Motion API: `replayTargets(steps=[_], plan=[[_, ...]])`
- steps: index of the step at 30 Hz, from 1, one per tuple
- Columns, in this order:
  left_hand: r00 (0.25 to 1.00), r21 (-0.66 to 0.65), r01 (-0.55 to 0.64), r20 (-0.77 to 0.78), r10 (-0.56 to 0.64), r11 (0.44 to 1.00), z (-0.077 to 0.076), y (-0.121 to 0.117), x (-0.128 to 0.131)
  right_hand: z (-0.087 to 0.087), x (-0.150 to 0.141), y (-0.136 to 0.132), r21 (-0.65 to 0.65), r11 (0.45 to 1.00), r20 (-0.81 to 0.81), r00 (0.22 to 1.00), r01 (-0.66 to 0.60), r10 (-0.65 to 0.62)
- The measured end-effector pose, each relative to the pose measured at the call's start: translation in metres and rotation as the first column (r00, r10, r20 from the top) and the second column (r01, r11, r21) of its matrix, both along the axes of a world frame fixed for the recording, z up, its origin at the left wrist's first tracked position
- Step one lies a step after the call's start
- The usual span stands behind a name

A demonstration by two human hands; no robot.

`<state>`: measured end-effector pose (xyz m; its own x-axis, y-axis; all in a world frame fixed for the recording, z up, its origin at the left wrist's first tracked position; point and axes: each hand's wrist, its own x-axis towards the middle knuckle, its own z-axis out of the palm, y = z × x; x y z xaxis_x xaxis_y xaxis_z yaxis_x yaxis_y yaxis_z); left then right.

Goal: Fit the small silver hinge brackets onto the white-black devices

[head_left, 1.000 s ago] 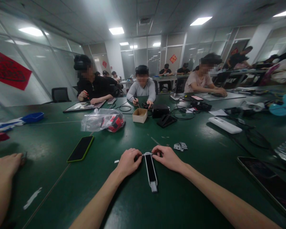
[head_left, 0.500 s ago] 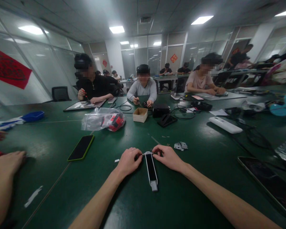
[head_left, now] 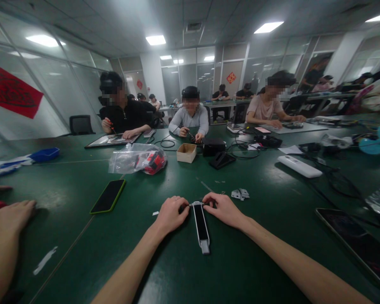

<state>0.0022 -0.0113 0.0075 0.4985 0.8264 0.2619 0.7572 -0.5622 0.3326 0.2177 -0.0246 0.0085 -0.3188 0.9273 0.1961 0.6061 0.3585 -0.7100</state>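
A narrow, long piece with a white frame and a black middle (head_left: 201, 223) lies on the green table in front of me, its grey block-like end towards me. At its far end, small metal bits stick out on both sides. My left hand (head_left: 173, 215) pinches the bit on the left between thumb and fingers. On the right side, the fingertips of my right hand (head_left: 223, 209) are closed on the other bit. The fingers partly hide both bits, so their exact kind is unclear. Small silvery metal plates (head_left: 240, 194) lie beyond my right hand.
A green-edged phone (head_left: 108, 196) lies left, another phone (head_left: 356, 242) right. Farther off are a plastic bag with red-black contents (head_left: 137, 159), a small open box (head_left: 186, 153) and a white device (head_left: 299, 166) near cables. Another person's hand (head_left: 12, 217) rests at far left.
My hands and the white-framed piece stay in place. At far left another person's fingers have stretched out, and people across the table have shifted their hands slightly.
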Motion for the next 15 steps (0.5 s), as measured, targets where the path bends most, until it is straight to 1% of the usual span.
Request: replayTargets(steps=[9, 12, 15], plan=[[1.0, -0.014, -0.011, -0.012, 0.011, 1.0, 0.001, 0.0, 0.0, 0.0, 0.005, 0.001, 0.029, 1.0, 0.027, 1.0, -0.006, 0.006], [1.0, -0.017, -0.009, -0.016, 0.008, 1.0, 0.001, 0.001, 0.0, 0.005, 0.018, 0.004, 0.093, 0.995, 0.079, 0.997, 0.021, -0.028], [1.0, -0.02, 0.004, -0.004, -0.004, 1.0, 0.001, 0.001, -0.001, 0.01, 0.041, 0.011, 0.203, 0.976, 0.132, 0.986, 0.077, -0.105]])
